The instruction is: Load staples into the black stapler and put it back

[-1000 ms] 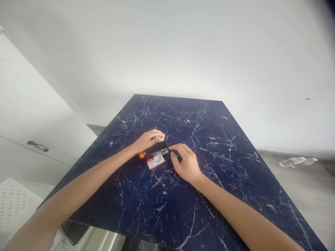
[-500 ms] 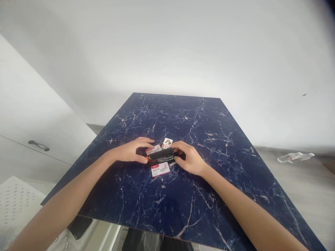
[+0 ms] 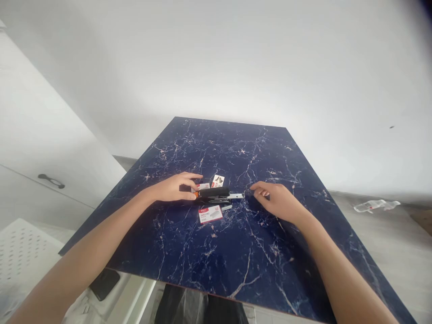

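Observation:
A black stapler (image 3: pixel 213 192) with an orange end lies crosswise on the blue marbled table. From its right end a silver metal rail (image 3: pixel 236 196) sticks out. My left hand (image 3: pixel 177 186) grips the stapler's orange end between thumb and fingers, one finger stretched out above. To the right, apart from the rail, my right hand (image 3: pixel 275 199) hovers with loosely bent fingers and nothing visible in them. In front of the stapler lies a red-and-white staple box (image 3: pixel 211 214), with a silver staple strip (image 3: pixel 227 207) beside it. Behind are a small printed card (image 3: pixel 218 181) and another red-and-white box (image 3: pixel 204 186), partly covered.
The blue marbled table (image 3: pixel 236 153) reaches to the white wall. On the left are a cabinet handle (image 3: pixel 51 181) and a white perforated surface (image 3: pixel 23 247). A dark phone-like object (image 3: pixel 104 284) lies below the front edge. A clear plastic bottle (image 3: pixel 376 205) lies at the right.
My right hand has moved right, off the stapler's end, and its fingers have loosened. The silver rail now shows, sticking out. My left hand stays at the orange end.

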A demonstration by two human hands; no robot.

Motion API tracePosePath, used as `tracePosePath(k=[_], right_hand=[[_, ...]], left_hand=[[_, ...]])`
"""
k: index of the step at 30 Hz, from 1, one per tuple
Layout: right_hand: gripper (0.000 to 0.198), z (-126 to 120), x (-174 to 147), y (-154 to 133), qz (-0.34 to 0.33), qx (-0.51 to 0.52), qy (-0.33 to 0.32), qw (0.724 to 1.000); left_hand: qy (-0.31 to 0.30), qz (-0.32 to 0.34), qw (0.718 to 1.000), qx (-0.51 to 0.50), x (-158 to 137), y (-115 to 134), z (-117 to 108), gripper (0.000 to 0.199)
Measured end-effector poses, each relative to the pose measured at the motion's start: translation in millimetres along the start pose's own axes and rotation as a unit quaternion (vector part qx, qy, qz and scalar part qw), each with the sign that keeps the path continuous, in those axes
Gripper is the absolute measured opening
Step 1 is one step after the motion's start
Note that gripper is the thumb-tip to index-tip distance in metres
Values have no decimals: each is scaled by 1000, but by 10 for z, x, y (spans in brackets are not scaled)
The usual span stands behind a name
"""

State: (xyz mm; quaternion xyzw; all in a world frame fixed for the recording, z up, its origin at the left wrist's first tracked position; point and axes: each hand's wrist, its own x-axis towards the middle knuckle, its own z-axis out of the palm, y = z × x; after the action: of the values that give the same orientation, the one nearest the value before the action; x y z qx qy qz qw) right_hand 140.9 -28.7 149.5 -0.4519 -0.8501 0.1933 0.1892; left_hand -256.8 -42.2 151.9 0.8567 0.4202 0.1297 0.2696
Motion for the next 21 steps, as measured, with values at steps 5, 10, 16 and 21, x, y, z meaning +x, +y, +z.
tracePosePath(k=[5,10,16,21], right_hand=[[20,40,-85,-193,-22,-24,7,999],[25,406,-128,-581,-32,-123,20,992],[22,539,-143,-574,-63,-116,38,991],[25,554,-142,-570,-56,-108,18,992]], left_hand=[[61,13,997,39,28,59,113,38],[127,41,989,70,69,55,190,28],[130,51,987,76,70,36,210,30],[133,43,988,71,69,21,237,33]])
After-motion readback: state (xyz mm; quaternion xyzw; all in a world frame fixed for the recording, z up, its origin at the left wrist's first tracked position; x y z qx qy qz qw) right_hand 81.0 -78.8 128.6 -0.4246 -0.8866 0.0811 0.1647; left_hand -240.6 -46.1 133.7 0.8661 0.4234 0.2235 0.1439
